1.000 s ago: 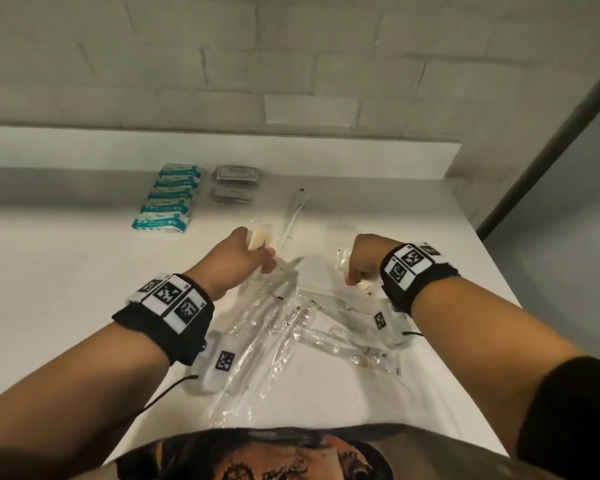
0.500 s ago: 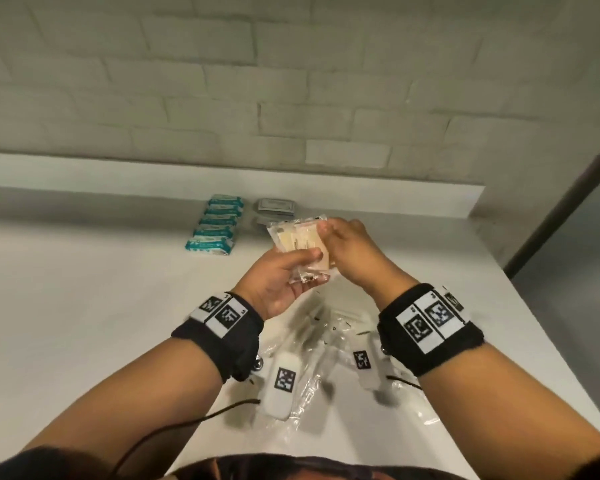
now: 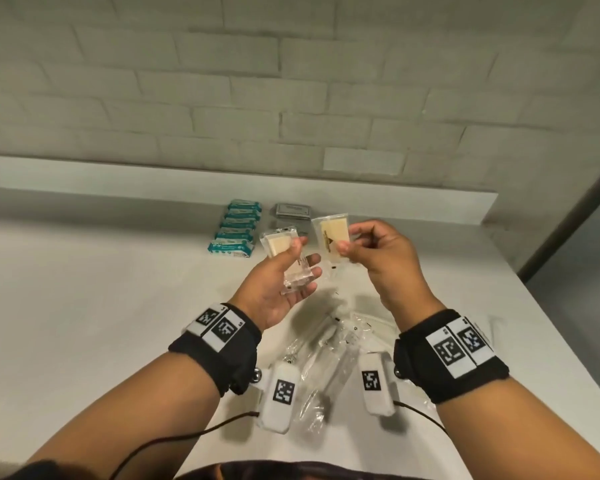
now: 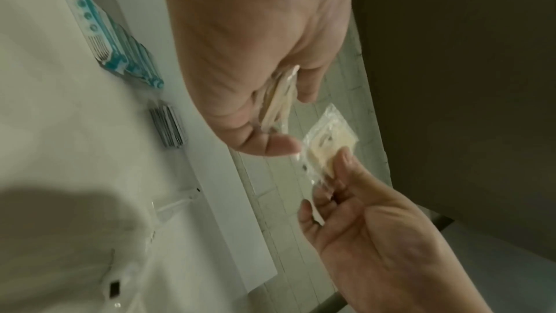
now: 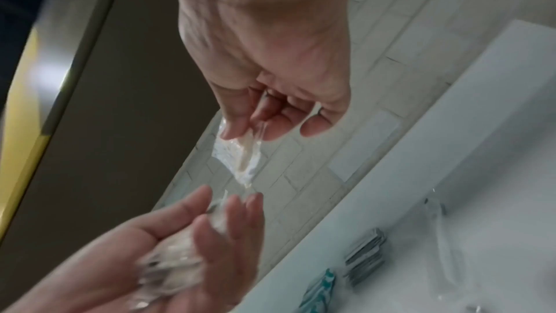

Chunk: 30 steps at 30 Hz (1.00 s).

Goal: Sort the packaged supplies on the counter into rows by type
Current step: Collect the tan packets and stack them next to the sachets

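Above the counter [image 3: 84,289], left hand [image 3: 284,282] and right hand [image 3: 378,258] each pinching a clear packet, head view alone showing teal row [image 3: 234,230]

Black wristbands [image 3: 219,351] on both bare forearms, each topped with white square-code tags [image 3: 459,344]. White coded pods [image 3: 279,393] hanging beneath, dark cables [image 3: 174,441] trailing toward 6 o'clock. Possibly a printed shirt [image 3: 291,471].

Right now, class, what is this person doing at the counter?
A person is sorting packaged supplies on a white counter. The left hand holds a small stack of clear packets with cream pads; the right hand pinches one more such packet beside it, both above the counter. A row of teal packs and some grey packets lie by the back ledge. Long clear-wrapped items lie unsorted near the wrists.
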Motion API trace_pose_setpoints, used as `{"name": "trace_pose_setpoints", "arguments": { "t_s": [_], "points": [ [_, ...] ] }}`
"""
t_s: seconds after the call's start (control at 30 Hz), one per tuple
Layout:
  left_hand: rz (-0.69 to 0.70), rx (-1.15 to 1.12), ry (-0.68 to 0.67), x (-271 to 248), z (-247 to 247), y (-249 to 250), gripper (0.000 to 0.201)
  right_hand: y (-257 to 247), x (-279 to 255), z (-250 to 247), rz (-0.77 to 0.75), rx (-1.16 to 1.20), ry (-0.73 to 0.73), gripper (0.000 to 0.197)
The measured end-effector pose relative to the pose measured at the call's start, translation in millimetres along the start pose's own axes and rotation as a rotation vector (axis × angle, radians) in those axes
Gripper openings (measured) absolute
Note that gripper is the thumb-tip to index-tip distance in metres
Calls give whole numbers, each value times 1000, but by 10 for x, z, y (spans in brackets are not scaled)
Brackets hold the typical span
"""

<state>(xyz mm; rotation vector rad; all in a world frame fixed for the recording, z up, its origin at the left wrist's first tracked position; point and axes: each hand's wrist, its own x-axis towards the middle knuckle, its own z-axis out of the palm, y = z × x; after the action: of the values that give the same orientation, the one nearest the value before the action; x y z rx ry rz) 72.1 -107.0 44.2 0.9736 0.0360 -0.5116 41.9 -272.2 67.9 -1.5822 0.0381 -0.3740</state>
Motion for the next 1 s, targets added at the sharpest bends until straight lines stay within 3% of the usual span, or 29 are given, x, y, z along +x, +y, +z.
{"name": "trace_pose_setpoints", "arguments": {
  "t_s": [0.1,0.17,0.27,0.33,0.43,0.53,0.57,0.7,0.83,1.0],
  "points": [
    [-62,17,-37,-71,-80,86,34,-40,-10,59,-181,-172,-27,26],
    [-79,21,-78,-112,-103,141,35,-50,-24,107,-245,-270,-107,17],
    [-32,60,-109,-147,-185,219,26,-41,-55,208,-402,-474,-184,15],
    [57,108,-80,-162,-249,255,25,-52,-56,274,-352,-439,-209,16],
    [183,173,-45,-205,-318,318,32,-105,-103,387,-83,-237,-177,36],
    [275,270,-34,-226,-360,337,37,-102,-166,523,103,-65,-219,11],
    [291,280,-40,-232,-366,340,36,-94,-176,561,112,-72,-211,5],
    [310,232,-86,-233,-478,391,30,-56,-167,729,120,-144,-157,16],
    [318,206,-78,-174,-613,441,32,-7,-217,873,120,-210,-216,21],
    [321,313,-62,-126,-805,484,37,6,-225,965,126,-268,-223,10]
  ]
}}
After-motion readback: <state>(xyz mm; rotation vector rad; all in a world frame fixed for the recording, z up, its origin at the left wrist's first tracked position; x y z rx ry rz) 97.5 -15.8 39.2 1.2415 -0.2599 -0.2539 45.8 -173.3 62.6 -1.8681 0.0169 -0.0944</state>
